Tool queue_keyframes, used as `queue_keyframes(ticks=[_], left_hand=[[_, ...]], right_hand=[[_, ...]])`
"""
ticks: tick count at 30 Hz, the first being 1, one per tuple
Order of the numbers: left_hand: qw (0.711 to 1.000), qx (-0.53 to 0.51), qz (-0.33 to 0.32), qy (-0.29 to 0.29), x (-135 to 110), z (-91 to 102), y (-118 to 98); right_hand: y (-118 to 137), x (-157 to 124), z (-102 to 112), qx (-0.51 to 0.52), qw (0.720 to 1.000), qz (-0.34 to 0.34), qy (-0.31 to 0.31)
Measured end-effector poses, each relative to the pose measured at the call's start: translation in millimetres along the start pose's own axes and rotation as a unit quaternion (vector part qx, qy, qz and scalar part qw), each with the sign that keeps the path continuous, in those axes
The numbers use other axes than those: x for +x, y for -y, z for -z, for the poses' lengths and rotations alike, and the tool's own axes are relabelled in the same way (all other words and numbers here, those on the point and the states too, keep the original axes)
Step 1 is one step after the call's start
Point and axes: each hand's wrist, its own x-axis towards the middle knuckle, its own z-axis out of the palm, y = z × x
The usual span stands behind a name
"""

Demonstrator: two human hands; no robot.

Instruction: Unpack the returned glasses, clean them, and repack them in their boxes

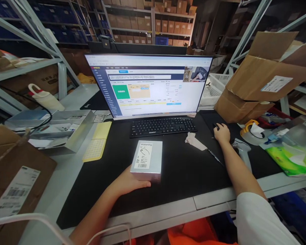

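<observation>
In my left hand (132,180) I hold a small silver-grey box (155,158) above the black desk mat, thumb along its near side. A white label (143,156) with print, a barcode and the word "Wakening" sits on its top. My right hand (222,132) is closed over a dark computer mouse (215,126) on a black pad. The mouse is mostly hidden under the fingers. Behind the box lies a black keyboard (163,127), and beyond it stands a lit monitor (153,88) showing a software page with a small camera picture.
A yellow sticker pad (97,141) and a grey tray (76,137) of packets lie left. To the right are crumpled tissue (195,141), a pen (214,156), a barcode scanner (242,149), a tape dispenser (252,132) and a green tissue pack (285,160). Cardboard boxes (267,75) stand behind.
</observation>
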Motion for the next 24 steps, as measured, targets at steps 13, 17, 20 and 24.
queue_keyframes(ticks=[13,17,20,24], left_hand=[[0.916,0.141,0.082,-0.366,0,121.1,2],[0.841,0.218,0.219,-0.445,19,168.6,16],[0.821,0.233,0.292,-0.432,35,187.7,31],[0.803,0.245,0.350,-0.414,53,201.9,37]], right_hand=[[12,-13,16,0.029,1.000,-0.003,-0.006],[16,-15,19,0.055,0.998,0.000,-0.037],[16,-13,21,0.068,0.997,-0.006,-0.041],[17,-7,23,0.088,0.995,-0.023,-0.038]])
